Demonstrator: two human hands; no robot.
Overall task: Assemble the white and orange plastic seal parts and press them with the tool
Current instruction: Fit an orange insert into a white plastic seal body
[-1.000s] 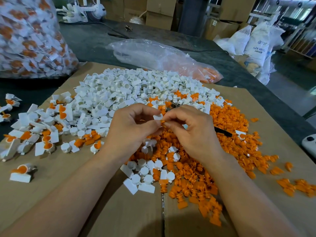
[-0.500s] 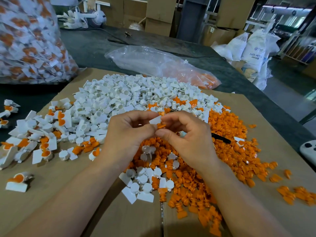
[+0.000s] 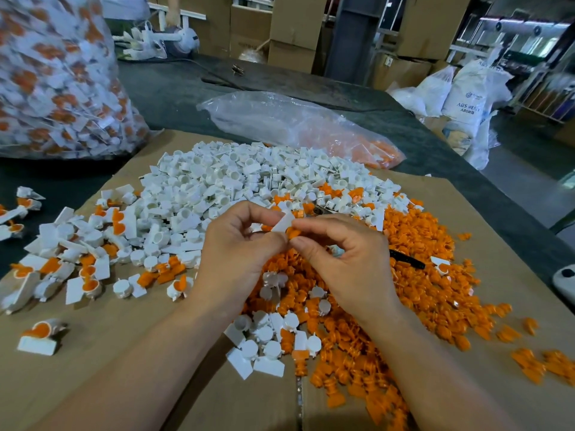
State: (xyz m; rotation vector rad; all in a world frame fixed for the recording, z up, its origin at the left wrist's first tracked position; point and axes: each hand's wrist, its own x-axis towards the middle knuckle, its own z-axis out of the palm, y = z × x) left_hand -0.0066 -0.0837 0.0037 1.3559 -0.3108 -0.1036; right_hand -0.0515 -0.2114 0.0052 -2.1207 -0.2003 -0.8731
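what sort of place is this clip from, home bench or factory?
Probably a factory or warehouse floor doing manual assembly: bulk heaps of white plastic seal bodies and orange plastic inserts on flattened brown cardboard, a large clear bag of assembled seals, stacked brown cartons and white sacks behind.

"ABS" on white sack (image 3: 465,98)

Even daylight from right, soft shadows, edge distortion, blurry periphery.
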